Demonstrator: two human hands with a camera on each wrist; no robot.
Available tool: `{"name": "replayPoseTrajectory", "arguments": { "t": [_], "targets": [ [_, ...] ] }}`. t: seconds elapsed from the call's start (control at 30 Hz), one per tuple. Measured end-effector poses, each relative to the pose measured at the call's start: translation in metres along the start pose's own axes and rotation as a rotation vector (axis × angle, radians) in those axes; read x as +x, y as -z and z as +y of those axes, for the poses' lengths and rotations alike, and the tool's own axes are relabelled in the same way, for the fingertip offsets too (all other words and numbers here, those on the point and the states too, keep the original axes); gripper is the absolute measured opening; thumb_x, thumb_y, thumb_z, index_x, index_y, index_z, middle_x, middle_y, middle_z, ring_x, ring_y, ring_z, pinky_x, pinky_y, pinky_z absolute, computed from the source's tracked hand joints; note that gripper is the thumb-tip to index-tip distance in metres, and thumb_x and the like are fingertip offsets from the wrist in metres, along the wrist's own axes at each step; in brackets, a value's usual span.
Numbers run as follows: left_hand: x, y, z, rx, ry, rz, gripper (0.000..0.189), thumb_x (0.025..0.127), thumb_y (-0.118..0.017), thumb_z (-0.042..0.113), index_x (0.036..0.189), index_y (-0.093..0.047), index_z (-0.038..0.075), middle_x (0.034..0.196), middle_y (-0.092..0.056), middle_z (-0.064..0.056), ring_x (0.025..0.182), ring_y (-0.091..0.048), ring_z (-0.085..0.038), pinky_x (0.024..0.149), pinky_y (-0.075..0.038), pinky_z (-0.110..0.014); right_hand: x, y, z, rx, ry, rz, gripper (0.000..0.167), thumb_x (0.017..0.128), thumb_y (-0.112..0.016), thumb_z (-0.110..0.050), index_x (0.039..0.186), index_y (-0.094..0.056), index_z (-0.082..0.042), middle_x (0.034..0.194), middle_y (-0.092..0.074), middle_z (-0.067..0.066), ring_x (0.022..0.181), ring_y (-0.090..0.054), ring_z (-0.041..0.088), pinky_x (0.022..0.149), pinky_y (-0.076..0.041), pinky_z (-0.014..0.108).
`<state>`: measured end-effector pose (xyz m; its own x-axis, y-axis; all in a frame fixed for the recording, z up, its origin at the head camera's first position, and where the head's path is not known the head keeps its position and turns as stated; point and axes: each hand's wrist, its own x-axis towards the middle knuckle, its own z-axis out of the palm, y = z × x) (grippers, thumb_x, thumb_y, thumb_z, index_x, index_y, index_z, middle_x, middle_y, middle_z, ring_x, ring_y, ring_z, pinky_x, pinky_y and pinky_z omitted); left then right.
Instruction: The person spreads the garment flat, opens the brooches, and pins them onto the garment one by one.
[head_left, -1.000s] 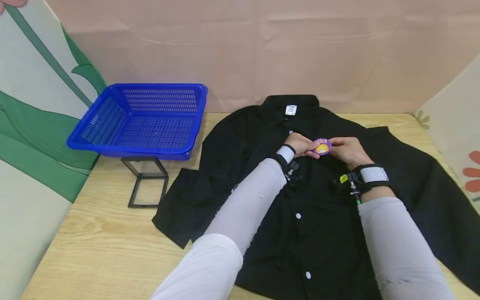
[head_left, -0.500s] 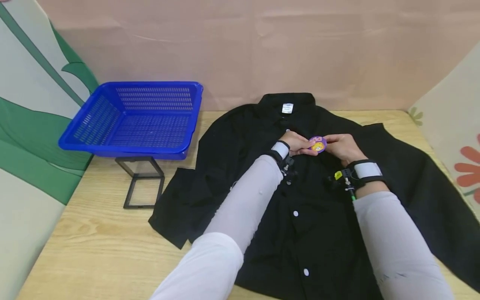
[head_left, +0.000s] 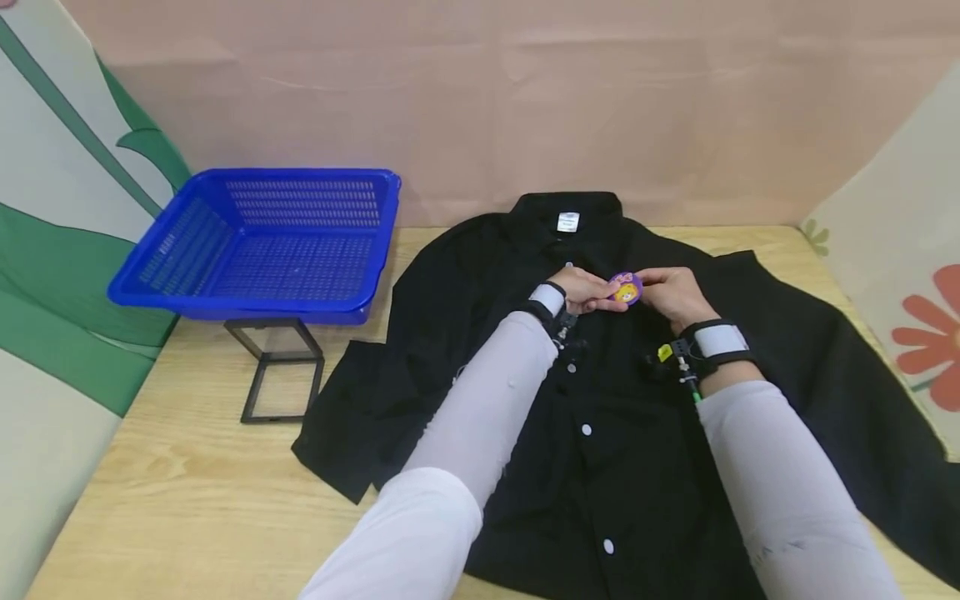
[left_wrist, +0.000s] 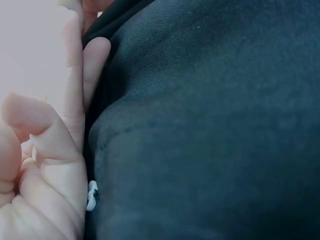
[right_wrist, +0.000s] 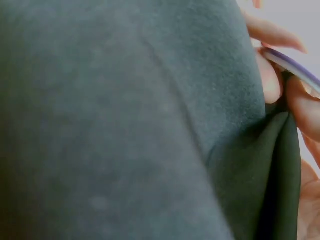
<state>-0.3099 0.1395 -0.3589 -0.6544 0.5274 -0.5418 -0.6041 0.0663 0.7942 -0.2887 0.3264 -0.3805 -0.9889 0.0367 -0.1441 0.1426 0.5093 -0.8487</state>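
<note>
A round purple button badge (head_left: pixel 626 288) with a yellow cartoon figure lies over the upper chest of a black shirt (head_left: pixel 660 467). My left hand (head_left: pixel 587 289) holds the badge's left edge between thumb and fingers. From the other side, my right hand (head_left: pixel 672 295) pinches its right edge with thumb and forefinger. In the right wrist view the badge (right_wrist: pixel 292 67) is seen edge-on, with shirt cloth (right_wrist: pixel 280 150) bunched up right beneath it. The back of the badge is hidden. Beside my left hand (left_wrist: pixel 45 130), the left wrist view shows a white button (left_wrist: pixel 92 195).
At the back left a blue plastic basket (head_left: pixel 255 304) sits on a black metal frame stand (head_left: pixel 257 390). The shirt is spread over much of the wooden table (head_left: pixel 165 500), its collar near the pink backdrop (head_left: pixel 450 108).
The head view has shifted slightly, so everything sits farther left in it. Both hands keep their hold on the badge, which stays at nearly the same spot over the shirt.
</note>
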Motion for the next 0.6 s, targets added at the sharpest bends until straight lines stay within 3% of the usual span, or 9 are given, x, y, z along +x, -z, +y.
{"name": "replayPoseTrajectory", "arguments": {
  "t": [0.07,0.17,0.23,0.37,0.43,0.5,0.6],
  "targets": [
    [0.001,-0.001,-0.002,-0.013,-0.002,0.005,0.033,0.101,-0.055,0.013,0.124,-0.061,-0.009,0.127,-0.059,-0.025,0.043,-0.054,-0.003,0.042,-0.031,-0.01,0.0,0.001,0.002,-0.009,0.003,-0.004,0.021,0.089,-0.059,-0.001,0.103,-0.073,-0.009,0.062,-0.054,-0.016,0.069,-0.048,0.007,0.06,-0.04,0.022],
    [0.003,-0.004,-0.004,-0.018,-0.029,0.027,0.028,0.1,-0.058,0.014,0.114,-0.064,-0.009,0.123,-0.062,-0.025,0.044,-0.058,-0.004,0.041,-0.032,-0.01,0.0,0.007,0.008,0.045,0.002,-0.049,0.022,0.092,-0.061,-0.005,0.093,-0.075,-0.022,0.062,-0.055,-0.015,0.064,-0.049,0.005,0.058,-0.041,0.021],
    [0.003,-0.006,-0.007,-0.033,-0.062,0.03,0.028,0.1,-0.058,0.014,0.113,-0.063,-0.011,0.123,-0.06,-0.027,0.045,-0.059,-0.003,0.041,-0.033,-0.009,0.001,0.013,0.013,0.101,-0.004,-0.117,0.026,0.096,-0.062,-0.01,0.087,-0.074,-0.032,0.062,-0.054,-0.014,0.062,-0.049,0.005,0.058,-0.041,0.021],
    [0.003,-0.009,-0.012,-0.026,-0.14,0.08,0.031,0.099,-0.057,0.009,0.116,-0.061,-0.018,0.119,-0.06,-0.031,0.043,-0.056,-0.003,0.041,-0.032,-0.009,0.003,0.022,0.023,0.248,-0.013,-0.266,0.029,0.1,-0.058,-0.011,0.092,-0.075,-0.033,0.072,-0.06,-0.014,0.069,-0.052,0.003,0.065,-0.045,0.016],
    [0.003,-0.008,-0.014,-0.025,-0.176,0.096,0.032,0.099,-0.057,0.004,0.118,-0.059,-0.021,0.119,-0.059,-0.035,0.057,-0.071,-0.013,0.042,-0.035,-0.009,0.006,0.023,0.027,0.28,0.006,-0.296,0.028,0.099,-0.059,-0.009,0.096,-0.076,-0.031,0.079,-0.065,-0.015,0.075,-0.054,0.002,0.068,-0.046,0.015],
    [0.005,-0.006,-0.015,-0.034,-0.179,0.09,0.031,0.099,-0.055,0.0,0.12,-0.057,-0.022,0.121,-0.059,-0.036,0.084,-0.076,-0.024,0.045,-0.039,-0.009,0.008,0.022,0.029,0.284,0.032,-0.286,0.027,0.097,-0.062,-0.006,0.098,-0.077,-0.028,0.084,-0.069,-0.017,0.077,-0.056,0.002,0.069,-0.048,0.015],
    [0.01,-0.002,-0.013,-0.079,-0.143,0.029,0.033,0.1,-0.051,-0.004,0.127,-0.052,-0.023,0.128,-0.057,-0.037,0.118,-0.057,-0.04,0.053,-0.048,-0.01,0.01,0.021,0.03,0.222,0.058,-0.232,0.026,0.095,-0.065,-0.007,0.097,-0.078,-0.029,0.084,-0.07,-0.019,0.075,-0.056,0.002,0.066,-0.048,0.015]
  ]
}}
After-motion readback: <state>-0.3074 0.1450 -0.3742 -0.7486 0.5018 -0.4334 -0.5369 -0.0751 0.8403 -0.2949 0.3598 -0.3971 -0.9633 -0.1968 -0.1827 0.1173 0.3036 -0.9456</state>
